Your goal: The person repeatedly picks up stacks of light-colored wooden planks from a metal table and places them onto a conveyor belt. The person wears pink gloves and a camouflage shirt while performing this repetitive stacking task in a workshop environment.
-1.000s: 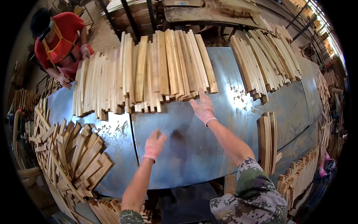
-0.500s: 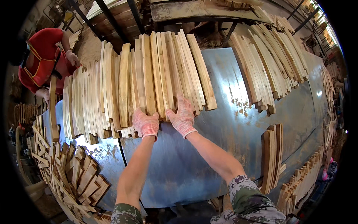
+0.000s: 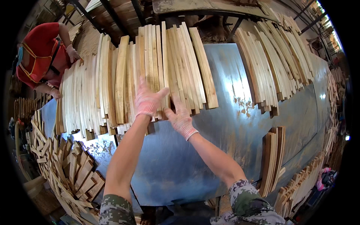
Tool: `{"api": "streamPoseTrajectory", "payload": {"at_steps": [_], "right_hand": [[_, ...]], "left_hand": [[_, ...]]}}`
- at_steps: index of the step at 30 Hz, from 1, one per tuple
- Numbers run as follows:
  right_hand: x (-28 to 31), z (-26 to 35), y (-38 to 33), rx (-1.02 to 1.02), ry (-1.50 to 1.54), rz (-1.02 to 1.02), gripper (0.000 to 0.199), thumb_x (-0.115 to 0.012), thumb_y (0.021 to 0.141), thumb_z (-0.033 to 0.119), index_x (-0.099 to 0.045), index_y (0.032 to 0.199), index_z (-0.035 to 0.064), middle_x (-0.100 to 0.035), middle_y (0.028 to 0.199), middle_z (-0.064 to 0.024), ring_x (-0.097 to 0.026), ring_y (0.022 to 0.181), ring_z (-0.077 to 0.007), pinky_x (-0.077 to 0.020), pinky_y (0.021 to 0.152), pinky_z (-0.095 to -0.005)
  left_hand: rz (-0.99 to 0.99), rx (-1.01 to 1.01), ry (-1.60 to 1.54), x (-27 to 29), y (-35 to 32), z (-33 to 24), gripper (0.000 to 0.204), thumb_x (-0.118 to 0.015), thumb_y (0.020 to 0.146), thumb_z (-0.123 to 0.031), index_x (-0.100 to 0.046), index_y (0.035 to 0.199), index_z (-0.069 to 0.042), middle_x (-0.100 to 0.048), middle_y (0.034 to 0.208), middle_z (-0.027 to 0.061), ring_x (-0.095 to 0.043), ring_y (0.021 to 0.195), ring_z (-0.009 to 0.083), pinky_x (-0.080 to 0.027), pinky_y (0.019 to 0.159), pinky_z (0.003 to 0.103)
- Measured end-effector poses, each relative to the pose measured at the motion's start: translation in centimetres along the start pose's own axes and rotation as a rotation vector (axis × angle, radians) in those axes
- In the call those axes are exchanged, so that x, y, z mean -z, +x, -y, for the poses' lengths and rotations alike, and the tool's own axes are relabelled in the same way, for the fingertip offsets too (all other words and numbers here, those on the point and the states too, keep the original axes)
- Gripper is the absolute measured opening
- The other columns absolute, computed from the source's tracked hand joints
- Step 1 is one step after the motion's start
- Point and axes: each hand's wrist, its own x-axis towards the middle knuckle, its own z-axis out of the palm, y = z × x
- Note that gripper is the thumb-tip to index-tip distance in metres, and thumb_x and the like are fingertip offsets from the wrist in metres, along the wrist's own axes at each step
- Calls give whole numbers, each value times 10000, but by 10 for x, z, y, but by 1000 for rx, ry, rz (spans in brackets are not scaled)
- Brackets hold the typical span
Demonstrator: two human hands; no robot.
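A wide row of pale wooden strips lies side by side on a blue-grey metal-topped table. My left hand, in a pinkish knit glove, rests over the near part of the row with its fingers spread and thumb out to the right. My right hand, gloved alike, is at the near ends of strips just right of it. Its thumb stands apart from the fingers, and a dark gap shows between them. Some fingertips blend into the wood. One strip juts past its neighbours at the far side.
A co-worker in red has gloved hands at the row's left end. Another group of strips lies at the right. A short bundle sits near the right front. Loose offcuts are heaped at the left front.
My left hand has slid forward over the strips and spread its fingers. My right hand has shifted slightly left. At the left, the co-worker's separate strip now lies against the row.
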Motion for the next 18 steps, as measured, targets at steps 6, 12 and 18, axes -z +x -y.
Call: {"api": "streamPoseTrajectory", "payload": {"at_steps": [6,12,18], "right_hand": [[-5,9,-47,-48,65,168,936,-787,953,268,-278,1688,-10,-447,1676,-215,-488,1514,-356,-412,1234,-410],[1,14,-117,-160,407,203,865,-724,1011,180,-245,1713,17,-441,1676,-231,-437,1558,-297,-354,1272,-383],[30,-16,-228,-564,558,177,719,-677,1051,128,-341,1656,-68,-701,1328,-140,-698,1134,-194,-570,1009,-336]], "left_hand": [[84,278,226,-5,28,-57,1296,-905,752,-561,-149,1748,-223,-345,1668,320,-491,1471,453,-460,1188,449],[199,183,232,26,-10,-39,1260,-909,747,-501,-197,1732,-168,-471,1579,300,-538,1414,429,-484,1163,439],[421,19,-788,54,-174,100,1245,-894,787,-297,-130,1741,-61,-573,1483,268,-594,1337,357,-489,1139,426]]}}
